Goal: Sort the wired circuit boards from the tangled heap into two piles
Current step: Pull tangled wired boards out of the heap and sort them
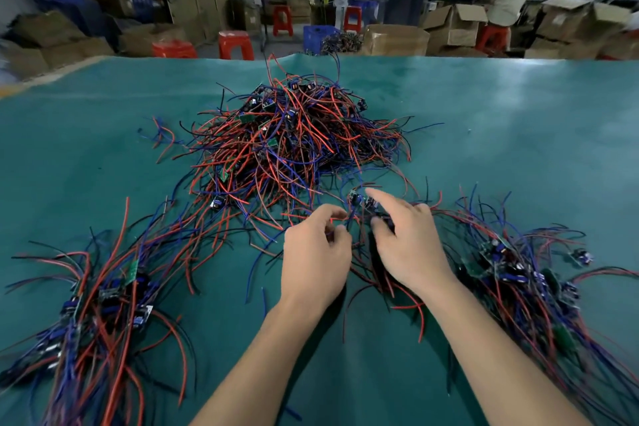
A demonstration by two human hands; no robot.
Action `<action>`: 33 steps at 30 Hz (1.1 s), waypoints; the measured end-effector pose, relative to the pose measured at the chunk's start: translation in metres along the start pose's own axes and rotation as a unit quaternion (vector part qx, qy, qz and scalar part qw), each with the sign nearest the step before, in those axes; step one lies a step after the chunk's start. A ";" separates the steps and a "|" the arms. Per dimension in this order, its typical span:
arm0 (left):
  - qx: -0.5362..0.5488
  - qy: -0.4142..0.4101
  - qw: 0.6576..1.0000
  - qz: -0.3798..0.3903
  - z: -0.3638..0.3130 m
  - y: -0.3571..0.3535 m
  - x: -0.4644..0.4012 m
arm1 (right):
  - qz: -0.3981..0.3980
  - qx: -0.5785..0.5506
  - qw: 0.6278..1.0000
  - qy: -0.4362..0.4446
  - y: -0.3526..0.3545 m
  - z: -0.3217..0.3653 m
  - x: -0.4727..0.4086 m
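Both hands are in at the near edge of the tangled heap (294, 142), which sits toward twelve o'clock on the green surface (518, 121), a mound of red, blue and black wires with small boards poking out of it. The left hand (313, 252) has its fingers curled in tight, pinching a red wire (337, 216) at the heap's six o'clock fringe. Just beside it, at its three o'clock, the right hand (408, 245) grips a small wired circuit board (359, 201): thumb and lower fingers are curled round the wires under the board, while the index finger points out straight over it toward eleven o'clock. The two hands are close, nearly touching at the thumbs.

Down at eight o'clock lies the left pile (103, 301), boards bunched together with their wires fanning out along the surface. At four o'clock lies the right pile (518, 273), more boards, leads trailing toward the near right corner. One single board (581, 257) sits apart, just off that pile's two o'clock side.

Beyond the far edge stand red stools (236, 44), cardboard boxes (456, 24) and a blue crate (320, 38), all blurred.
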State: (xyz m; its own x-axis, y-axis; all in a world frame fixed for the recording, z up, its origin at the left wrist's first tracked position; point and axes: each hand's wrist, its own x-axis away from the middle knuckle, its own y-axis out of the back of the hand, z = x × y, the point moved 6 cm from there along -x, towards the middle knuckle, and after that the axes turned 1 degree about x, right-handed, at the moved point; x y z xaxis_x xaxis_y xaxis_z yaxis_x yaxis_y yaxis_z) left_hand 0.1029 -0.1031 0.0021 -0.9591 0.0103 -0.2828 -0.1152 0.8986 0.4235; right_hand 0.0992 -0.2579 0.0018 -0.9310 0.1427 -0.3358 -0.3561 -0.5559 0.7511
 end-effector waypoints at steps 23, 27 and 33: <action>-0.050 -0.117 0.992 -0.015 -0.017 0.005 0.002 | -0.347 -0.290 0.890 -0.067 0.077 0.006 0.020; 0.030 -0.064 0.997 -0.023 -0.012 0.007 0.001 | -0.233 -0.503 0.821 -0.135 0.081 0.006 0.013; 0.202 -0.008 0.978 0.044 -0.012 0.002 0.000 | 0.002 -0.708 0.672 -0.217 0.050 0.030 0.015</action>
State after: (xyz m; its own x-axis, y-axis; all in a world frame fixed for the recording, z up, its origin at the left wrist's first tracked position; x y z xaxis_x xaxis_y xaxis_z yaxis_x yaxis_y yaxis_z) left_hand 0.0993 -0.1070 0.0128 -0.9562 0.0998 -0.2753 0.0827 0.9939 0.0729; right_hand 0.0654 -0.2590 0.0516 -0.9767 0.1934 0.0931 -0.2072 -0.7359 -0.6446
